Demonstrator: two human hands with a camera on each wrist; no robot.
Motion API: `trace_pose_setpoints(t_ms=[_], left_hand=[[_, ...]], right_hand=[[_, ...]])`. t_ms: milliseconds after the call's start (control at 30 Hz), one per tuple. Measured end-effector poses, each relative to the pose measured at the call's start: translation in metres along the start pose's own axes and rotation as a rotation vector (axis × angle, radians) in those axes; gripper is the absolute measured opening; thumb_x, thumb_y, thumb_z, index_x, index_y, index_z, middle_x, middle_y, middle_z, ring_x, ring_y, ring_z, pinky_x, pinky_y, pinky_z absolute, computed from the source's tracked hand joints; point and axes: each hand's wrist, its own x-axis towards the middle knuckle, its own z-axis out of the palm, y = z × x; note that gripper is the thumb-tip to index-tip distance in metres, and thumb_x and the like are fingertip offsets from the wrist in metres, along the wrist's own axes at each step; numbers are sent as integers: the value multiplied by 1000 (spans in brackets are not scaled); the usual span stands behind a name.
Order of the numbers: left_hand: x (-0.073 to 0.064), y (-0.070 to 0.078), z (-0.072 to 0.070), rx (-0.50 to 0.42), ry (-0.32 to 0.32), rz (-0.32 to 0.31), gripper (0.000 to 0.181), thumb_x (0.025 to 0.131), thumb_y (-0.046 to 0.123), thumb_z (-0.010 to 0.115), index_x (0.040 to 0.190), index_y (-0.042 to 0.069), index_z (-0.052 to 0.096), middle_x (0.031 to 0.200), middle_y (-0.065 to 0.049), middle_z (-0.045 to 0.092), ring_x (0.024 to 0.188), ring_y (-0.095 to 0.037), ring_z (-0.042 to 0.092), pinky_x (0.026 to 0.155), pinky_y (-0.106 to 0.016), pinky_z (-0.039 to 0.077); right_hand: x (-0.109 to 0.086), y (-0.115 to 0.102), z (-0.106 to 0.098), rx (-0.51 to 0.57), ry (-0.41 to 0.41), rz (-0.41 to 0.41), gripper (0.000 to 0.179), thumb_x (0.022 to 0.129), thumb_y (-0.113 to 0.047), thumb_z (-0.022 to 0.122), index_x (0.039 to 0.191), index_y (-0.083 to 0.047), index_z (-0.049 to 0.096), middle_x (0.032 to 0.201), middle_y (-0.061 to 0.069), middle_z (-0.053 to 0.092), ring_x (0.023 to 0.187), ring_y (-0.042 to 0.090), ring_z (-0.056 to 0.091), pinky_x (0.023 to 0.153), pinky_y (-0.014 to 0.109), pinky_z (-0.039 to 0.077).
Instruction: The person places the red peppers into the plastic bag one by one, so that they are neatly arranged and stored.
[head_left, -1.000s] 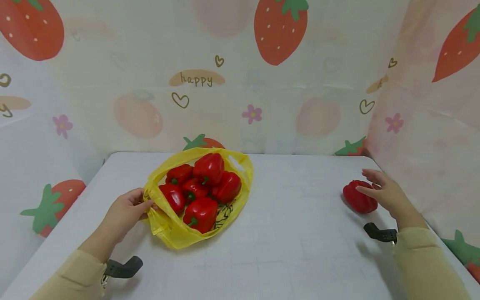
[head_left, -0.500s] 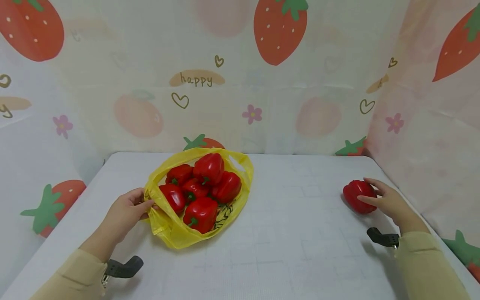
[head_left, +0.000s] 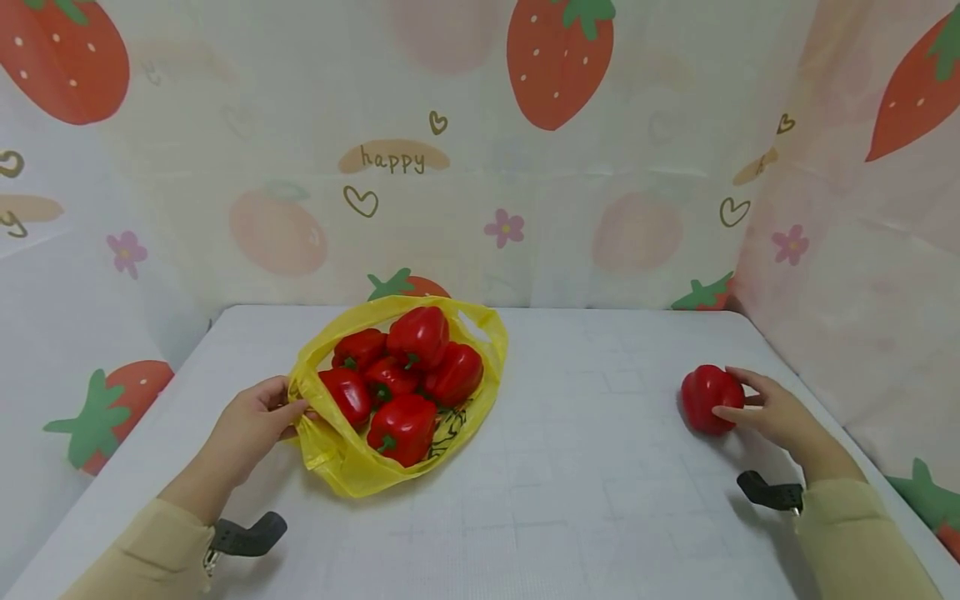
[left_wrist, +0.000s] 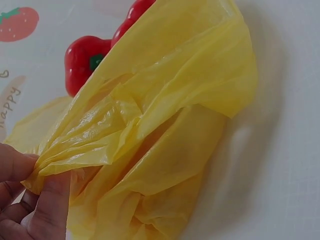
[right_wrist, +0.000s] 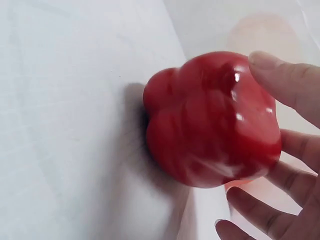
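Observation:
Between thumb and fingers, my left hand [head_left: 258,425] pinches the near-left rim of a yellow plastic bag [head_left: 330,462]. In the left wrist view the gathered film of the bag [left_wrist: 175,85] creases out from the pinch. Several red bell peppers [head_left: 405,429] lie inside the wide-mouthed bag; one pepper [left_wrist: 82,62] shows past its edge in the left wrist view. At the right of the table my right hand [head_left: 780,417] grips a single red bell pepper [head_left: 708,400]. Thumb and fingers sit on opposite sides of this pepper [right_wrist: 210,120] in the right wrist view.
A white table [head_left: 570,467] carries the bag left of centre. Behind it and along both sides hangs a pale curtain [head_left: 465,100] printed with strawberries and flowers. A black wrist device [head_left: 247,533] sticks out from the left sleeve, another [head_left: 768,492] from the right.
My right hand has come down onto the lone pepper and taken hold of it. The pepper has turned and shifted slightly left. My left hand and the bag have stayed put.

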Motion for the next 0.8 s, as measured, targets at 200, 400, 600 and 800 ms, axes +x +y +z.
trace_pose_setpoints(t_ms=[200, 400, 600, 800], left_hand=[[0, 0, 1, 2, 4, -1, 46, 92, 33, 52, 128, 3, 44, 119, -16, 52, 99, -23, 56, 83, -30, 51], [1, -1, 1, 0, 5, -4, 47, 92, 33, 53, 127, 4, 45, 119, -15, 52, 99, -22, 56, 83, -30, 51], [1, -2, 2, -9, 2, -14, 49, 91, 35, 53, 129, 5, 44, 122, -15, 51, 101, -23, 55, 84, -31, 50], [0, 0, 2, -14, -3, -22, 50, 91, 34, 53, 130, 5, 43, 123, -15, 50, 101, -23, 54, 85, -32, 50]], right_hand=[[-5, 5, 5, -20, 10, -19, 96, 76, -43, 70, 145, -6, 14, 138, 29, 24, 117, 50, 30, 74, 51, 51], [-6, 8, 12, 40, 12, -8, 107, 71, -43, 74, 146, -9, 7, 141, 29, 18, 119, 51, 25, 75, 52, 51], [-6, 11, 20, 90, 37, -19, 108, 72, -40, 74, 146, -8, 1, 142, 30, 16, 121, 52, 24, 82, 57, 46], [-6, 12, 28, 67, 93, -45, 112, 71, -40, 75, 146, -7, -1, 142, 30, 16, 121, 51, 24, 82, 58, 46]])
